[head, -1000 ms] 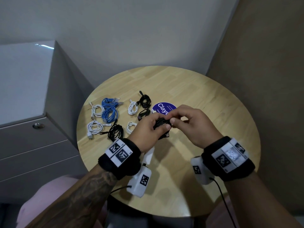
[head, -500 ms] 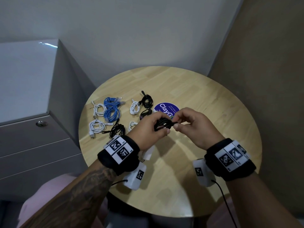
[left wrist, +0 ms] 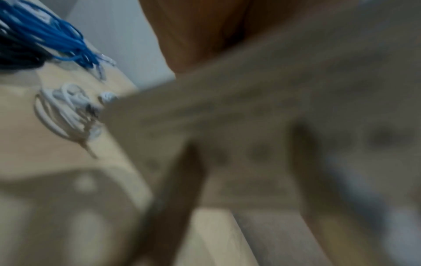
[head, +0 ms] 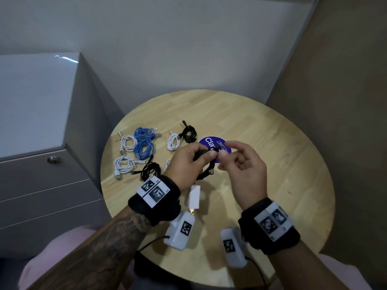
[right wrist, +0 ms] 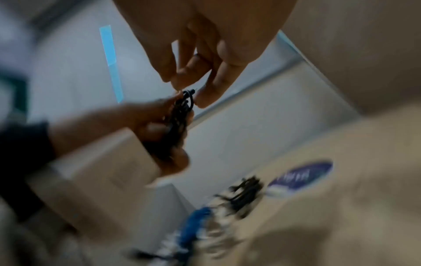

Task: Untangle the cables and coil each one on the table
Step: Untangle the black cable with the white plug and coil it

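Observation:
A small bundle of black cable (head: pixel 206 170) hangs above the round wooden table (head: pixel 272 164), gripped in my left hand (head: pixel 196 156), with a connector dangling below the fist. My right hand (head: pixel 223 152) meets it from the right and pinches the cable's free end between thumb and forefinger, its other fingers spread. In the right wrist view the right hand (right wrist: pixel 193 90) holds the black cable (right wrist: pixel 180 122) at the tip, and the left hand (right wrist: pixel 159 136) wraps round the rest. The left wrist view is badly blurred.
Several coiled cables lie on the table's left side: blue (head: pixel 144 143), white (head: pixel 128 142), white (head: pixel 124 166), black (head: pixel 150 170), white (head: pixel 173 141), black (head: pixel 189 133). A purple round sticker (head: pixel 209 141) lies behind the hands. A grey drawer cabinet (head: pixel 41 185) stands at the left.
Both hands have risen a little with the black cable. The right hand's fingers have spread out, and it now holds only the cable's end instead of covering the bundle.

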Action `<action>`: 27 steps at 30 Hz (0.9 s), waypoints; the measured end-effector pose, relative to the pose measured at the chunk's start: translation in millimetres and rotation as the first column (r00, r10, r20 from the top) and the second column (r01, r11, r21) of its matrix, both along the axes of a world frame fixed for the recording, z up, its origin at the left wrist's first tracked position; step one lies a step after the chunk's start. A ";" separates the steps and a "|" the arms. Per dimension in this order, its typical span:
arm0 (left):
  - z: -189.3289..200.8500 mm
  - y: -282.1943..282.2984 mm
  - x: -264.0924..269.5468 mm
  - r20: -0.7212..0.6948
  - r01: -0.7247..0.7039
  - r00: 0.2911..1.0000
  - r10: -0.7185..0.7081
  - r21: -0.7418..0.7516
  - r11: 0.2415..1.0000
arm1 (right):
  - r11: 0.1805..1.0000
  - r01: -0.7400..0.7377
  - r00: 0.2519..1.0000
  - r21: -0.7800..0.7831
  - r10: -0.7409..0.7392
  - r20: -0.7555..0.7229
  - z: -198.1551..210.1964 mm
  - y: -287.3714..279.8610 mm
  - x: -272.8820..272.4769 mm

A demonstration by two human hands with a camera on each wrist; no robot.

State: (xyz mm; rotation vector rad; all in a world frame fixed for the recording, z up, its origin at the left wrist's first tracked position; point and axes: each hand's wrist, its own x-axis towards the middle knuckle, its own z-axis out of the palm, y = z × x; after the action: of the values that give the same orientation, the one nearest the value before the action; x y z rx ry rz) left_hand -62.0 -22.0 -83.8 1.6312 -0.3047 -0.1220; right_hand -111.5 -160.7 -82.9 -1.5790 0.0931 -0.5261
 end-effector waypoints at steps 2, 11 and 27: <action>-0.6 3.1 1.1 0.013 0.089 0.996 -0.089 0.023 0.996 | 0.980 -0.080 0.978 0.184 0.113 -0.177 2.9 -4.9 4.8; -8.7 -7.1 -5.0 -0.192 0.188 0.955 -0.227 -0.202 0.961 | 0.982 0.006 0.983 0.188 0.028 -0.181 8.2 -39.6 23.0; -23.7 -19.7 76.5 -0.138 0.068 0.990 0.006 0.522 0.850 | 0.611 -0.550 0.698 -0.569 -0.038 -0.715 -27.2 -69.7 15.5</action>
State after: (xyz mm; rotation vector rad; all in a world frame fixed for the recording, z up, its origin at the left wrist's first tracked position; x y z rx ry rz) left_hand 14.5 -41.7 -107.4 2.1531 -0.2011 -0.3661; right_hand -96.1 -230.5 -110.1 -2.5255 0.1815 0.3871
